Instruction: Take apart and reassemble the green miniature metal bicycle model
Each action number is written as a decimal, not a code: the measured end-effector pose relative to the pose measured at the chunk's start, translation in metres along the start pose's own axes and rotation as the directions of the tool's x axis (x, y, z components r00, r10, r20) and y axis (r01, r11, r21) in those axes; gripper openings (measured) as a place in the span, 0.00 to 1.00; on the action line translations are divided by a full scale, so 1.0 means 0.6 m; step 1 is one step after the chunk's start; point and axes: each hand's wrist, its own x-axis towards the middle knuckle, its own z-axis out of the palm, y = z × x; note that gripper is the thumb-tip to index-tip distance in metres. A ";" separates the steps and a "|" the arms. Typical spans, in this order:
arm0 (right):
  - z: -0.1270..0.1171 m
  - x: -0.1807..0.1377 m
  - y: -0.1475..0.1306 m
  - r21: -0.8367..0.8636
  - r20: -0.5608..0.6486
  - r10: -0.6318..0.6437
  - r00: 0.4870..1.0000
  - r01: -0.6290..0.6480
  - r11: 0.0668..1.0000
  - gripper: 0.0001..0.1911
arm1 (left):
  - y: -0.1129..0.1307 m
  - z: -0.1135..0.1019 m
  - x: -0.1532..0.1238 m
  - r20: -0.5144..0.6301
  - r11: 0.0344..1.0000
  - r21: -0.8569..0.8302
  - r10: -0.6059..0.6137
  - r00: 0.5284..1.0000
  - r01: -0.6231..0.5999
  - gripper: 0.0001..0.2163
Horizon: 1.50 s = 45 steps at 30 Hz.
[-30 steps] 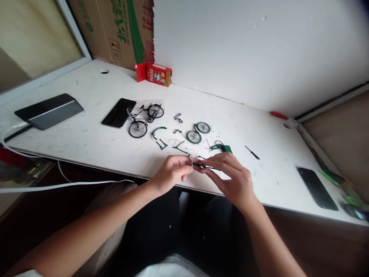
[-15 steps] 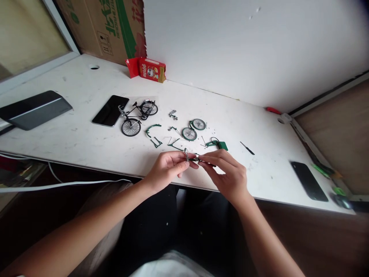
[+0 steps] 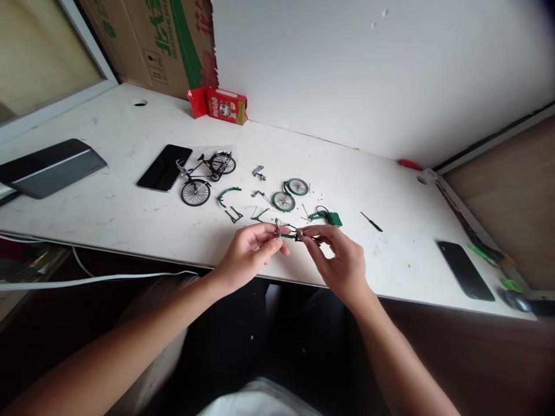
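Both hands meet over the near edge of a white desk (image 3: pixel 108 214). My left hand (image 3: pixel 250 252) pinches one end of a small green model bicycle frame part (image 3: pixel 289 233) with a silver fitting. My right hand (image 3: pixel 340 261) pinches its other end between thumb and fingertips. Just beyond lie loose green parts: two small spoked wheels (image 3: pixel 289 195), a curved mudguard (image 3: pixel 228 193), thin frame pieces (image 3: pixel 234 215) and a green block with a wire (image 3: pixel 329 217). A finished black model bicycle (image 3: pixel 207 175) stands further left.
A black phone (image 3: pixel 165 167) lies by the black bicycle; another phone (image 3: pixel 465 270) sits at the right. A small screwdriver (image 3: pixel 372 222), a grey slab (image 3: pixel 50 167), a red carton (image 3: pixel 219 105), a cardboard box (image 3: pixel 151 40) and a white cable (image 3: pixel 87 280) are also here.
Both hands have lifted slightly away from me with the part between them, and the right fingers have shifted along it. The camera has tilted a little.
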 end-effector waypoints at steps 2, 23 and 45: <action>0.008 -0.005 -0.001 0.011 -0.033 0.029 0.999 -0.028 1.000 0.07 | -0.006 -0.001 -0.001 0.006 0.999 0.036 0.018 1.000 -0.018 0.15; -0.015 0.007 -0.001 0.340 -0.132 0.200 0.971 -0.145 0.929 0.11 | -0.010 -0.001 -0.003 -0.092 0.918 0.329 0.266 0.960 -0.222 0.09; -0.021 -0.008 0.001 -0.045 0.049 -0.039 0.998 0.041 0.998 0.02 | -0.006 0.005 -0.011 -0.019 0.910 0.359 0.230 0.973 -0.208 0.11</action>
